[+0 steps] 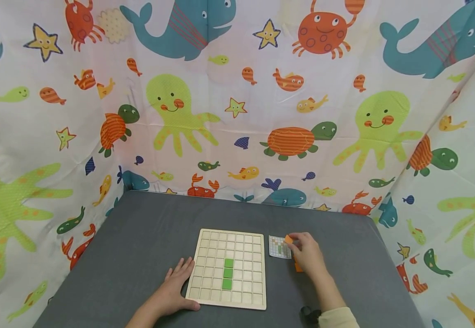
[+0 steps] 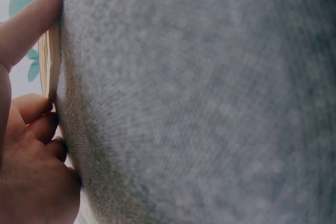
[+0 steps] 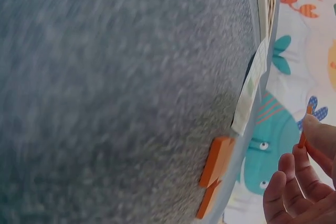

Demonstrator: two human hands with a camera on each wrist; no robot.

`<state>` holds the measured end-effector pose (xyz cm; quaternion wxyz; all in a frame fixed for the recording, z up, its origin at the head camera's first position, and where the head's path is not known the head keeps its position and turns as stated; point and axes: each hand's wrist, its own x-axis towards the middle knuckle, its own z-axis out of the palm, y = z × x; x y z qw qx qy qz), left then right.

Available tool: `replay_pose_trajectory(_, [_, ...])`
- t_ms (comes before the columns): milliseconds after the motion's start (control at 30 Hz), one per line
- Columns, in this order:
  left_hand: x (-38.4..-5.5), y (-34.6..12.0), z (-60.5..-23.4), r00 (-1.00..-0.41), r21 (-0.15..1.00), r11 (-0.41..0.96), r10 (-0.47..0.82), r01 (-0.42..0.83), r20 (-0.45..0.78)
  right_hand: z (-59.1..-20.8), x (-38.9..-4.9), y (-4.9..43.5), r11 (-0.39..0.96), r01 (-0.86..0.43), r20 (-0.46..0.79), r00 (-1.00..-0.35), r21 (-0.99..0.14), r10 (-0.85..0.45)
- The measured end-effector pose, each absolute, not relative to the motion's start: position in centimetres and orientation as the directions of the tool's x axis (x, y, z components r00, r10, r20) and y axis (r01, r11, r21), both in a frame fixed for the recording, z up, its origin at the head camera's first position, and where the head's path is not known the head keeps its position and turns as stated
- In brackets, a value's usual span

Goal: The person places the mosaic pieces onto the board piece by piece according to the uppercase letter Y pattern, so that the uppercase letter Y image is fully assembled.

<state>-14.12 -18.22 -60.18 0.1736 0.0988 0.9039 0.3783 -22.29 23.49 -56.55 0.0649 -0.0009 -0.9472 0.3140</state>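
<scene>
A white cloth printed with sea animals (image 1: 221,168) rose behind the grey table (image 1: 151,237). At the left, my left hand (image 1: 173,287) lay spread around the near left corner of the wooden board (image 1: 247,273), the fingers against its left edge and the thumb touching its near edge; it pressed there without gripping anything else. The board lay flat, its face divided into square cells, with three green tiles (image 1: 228,273) in a column, one per cell, on the near half. Just beside the board's right edge was a small card (image 1: 277,253) printed with a grid. Over that card's right side, my right hand (image 1: 308,255) pinched one orange tile (image 1: 288,239) between thumb and forefinger, clear of the table, the other fingers loosely bent. Below the hand, two more orange tiles (image 3: 216,163) lay on the table, near the card. A pale sleeve (image 1: 338,319) covered my right forearm.
</scene>
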Motion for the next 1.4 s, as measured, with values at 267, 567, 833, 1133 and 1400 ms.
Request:
replay_pose_trajectory(267, [-13.9,-18.2,-60.2,-0.915,0.716,0.697,0.311,0.037,-0.256,-56.2,-21.9,21.9,0.815,-0.064,0.139,-0.99,-0.576,0.021])
replay_pose_trajectory(567, [-14.1,-18.2,-60.6,-0.922,0.715,0.698,0.298,0.034,-0.248,-55.9,-22.3,19.8,0.816,-0.095,0.152,-0.988,-0.57,-0.008])
replay_pose_trajectory(833, [-14.1,-18.2,-60.5,-0.922,0.713,0.7,0.304,0.045,-0.241,-55.9,-22.3,18.0,0.798,-0.118,0.141,-0.989,-0.59,-0.042])
replay_pose_trajectory(1133, [-14.1,-18.2,-60.5,-0.922,0.703,0.71,0.301,0.047,-0.242,-56.1,-22.0,16.2,0.786,-0.179,0.167,-0.981,-0.592,-0.098])
replay_pose_trajectory(1400, [-14.1,-18.2,-60.3,-0.922,0.701,0.712,0.301,0.047,-0.244,-55.8,-22.0,15.1,0.766,-0.195,0.175,-0.978,-0.613,-0.109])
